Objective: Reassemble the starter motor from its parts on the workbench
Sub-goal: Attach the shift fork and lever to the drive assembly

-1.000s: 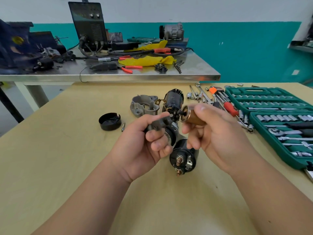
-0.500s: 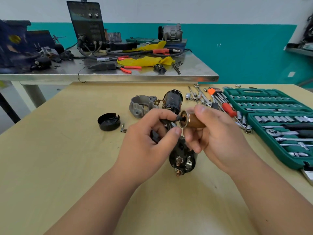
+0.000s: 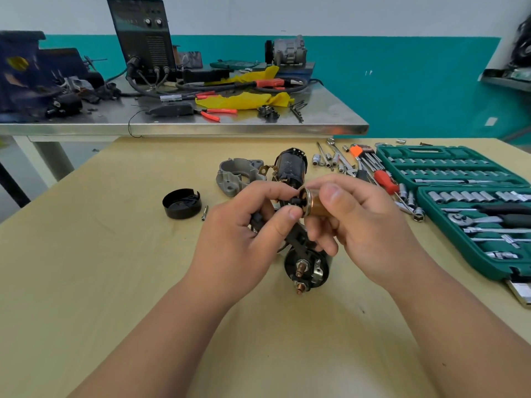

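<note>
Head camera shows the right hand (image 3: pixel 365 225) gripping a brass solenoid plunger (image 3: pixel 314 203) while the left hand (image 3: pixel 238 242) pinches a black lever (image 3: pixel 297 244) at its tip, both above the black solenoid (image 3: pixel 309 268) lying on the desk (image 3: pixel 115 254).

I can read no text, number or brand anywhere on my feed. The dark machine (image 3: pixel 138 38) standing on the steel table (image 3: pixel 201 129), well behind and to the left of the green socket case (image 3: pixel 448 179), has pale marks beside its knobs (image 3: pixel 148 22) (too blurred for me to make out a single letter). The small pale specks on the sockets and tools in the case itself are too small for me to read.
</note>
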### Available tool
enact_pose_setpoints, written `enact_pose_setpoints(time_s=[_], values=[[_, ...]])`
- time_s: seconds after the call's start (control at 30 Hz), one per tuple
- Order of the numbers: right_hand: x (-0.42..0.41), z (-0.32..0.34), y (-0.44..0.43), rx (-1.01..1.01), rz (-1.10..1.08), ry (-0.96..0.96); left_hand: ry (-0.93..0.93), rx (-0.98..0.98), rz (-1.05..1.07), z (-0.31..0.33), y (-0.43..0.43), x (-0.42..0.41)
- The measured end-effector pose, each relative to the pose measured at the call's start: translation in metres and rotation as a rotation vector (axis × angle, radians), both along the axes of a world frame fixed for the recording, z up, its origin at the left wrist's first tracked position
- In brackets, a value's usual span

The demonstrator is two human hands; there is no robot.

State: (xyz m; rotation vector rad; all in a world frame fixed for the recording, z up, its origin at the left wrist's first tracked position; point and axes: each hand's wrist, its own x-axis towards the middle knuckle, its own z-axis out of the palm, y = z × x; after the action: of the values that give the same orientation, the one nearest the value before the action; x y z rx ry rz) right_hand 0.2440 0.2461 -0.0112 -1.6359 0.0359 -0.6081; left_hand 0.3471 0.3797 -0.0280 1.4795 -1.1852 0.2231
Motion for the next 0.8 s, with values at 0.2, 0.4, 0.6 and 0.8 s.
enact_pose_setpoints(time_s=[0.2, 0.4, 0.6, 0.8], values=[[0.000, 0.000, -0.004, 0.039, -0.014, -0.064, 0.457, -0.099, -0.210, 0.008, -0.001, 0.002], [0.000, -0.004, -0.008, 0.051, 0.005, -0.034, 0.695, -0.141, -0.360, 0.011, 0.000, 0.009], [0.002, -0.005, -0.002, 0.027, 0.049, 0.003, 0.927, -0.117, -0.409, 0.014, -0.005, 0.008], [0.003, -0.006, -0.001, 0.043, 0.058, 0.010, 1.065, -0.104, -0.451, 0.011, -0.008, 0.007]])
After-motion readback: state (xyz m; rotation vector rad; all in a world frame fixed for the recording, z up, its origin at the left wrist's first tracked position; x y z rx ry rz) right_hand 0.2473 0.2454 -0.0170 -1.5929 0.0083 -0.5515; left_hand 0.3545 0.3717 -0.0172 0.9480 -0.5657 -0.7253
